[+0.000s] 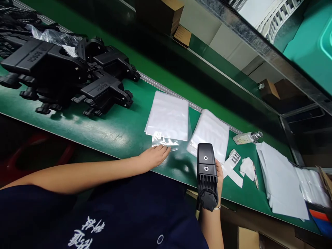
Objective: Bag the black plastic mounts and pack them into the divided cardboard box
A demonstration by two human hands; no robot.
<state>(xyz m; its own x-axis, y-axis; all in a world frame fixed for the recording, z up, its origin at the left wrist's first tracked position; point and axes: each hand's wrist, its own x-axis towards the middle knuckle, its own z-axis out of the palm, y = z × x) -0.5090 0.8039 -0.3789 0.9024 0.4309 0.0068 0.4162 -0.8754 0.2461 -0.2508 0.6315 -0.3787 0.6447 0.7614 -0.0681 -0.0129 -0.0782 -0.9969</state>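
My left hand (155,157) is at the bench's front edge, fingers bent together over the edge of a clear plastic bag (164,139). The thumb is hidden. That bag juts out from under a stack of white translucent bags (168,116). In my right hand (219,173) a black plastic bracket (205,162) stands upright, with two round metal fasteners, ribs and a dark knob at its lower end. It hides most of the fingers and overlaps a second stack of white bags (214,133).
Several black brackets marked BOSCH (101,86) are piled at the left of the green bench (111,135). To the right lie a label strip (233,159), crumpled paper (248,168), a pen (256,176), a small bottle (245,138) and white sheets (280,183). A metal shelf beam (259,45) crosses above.
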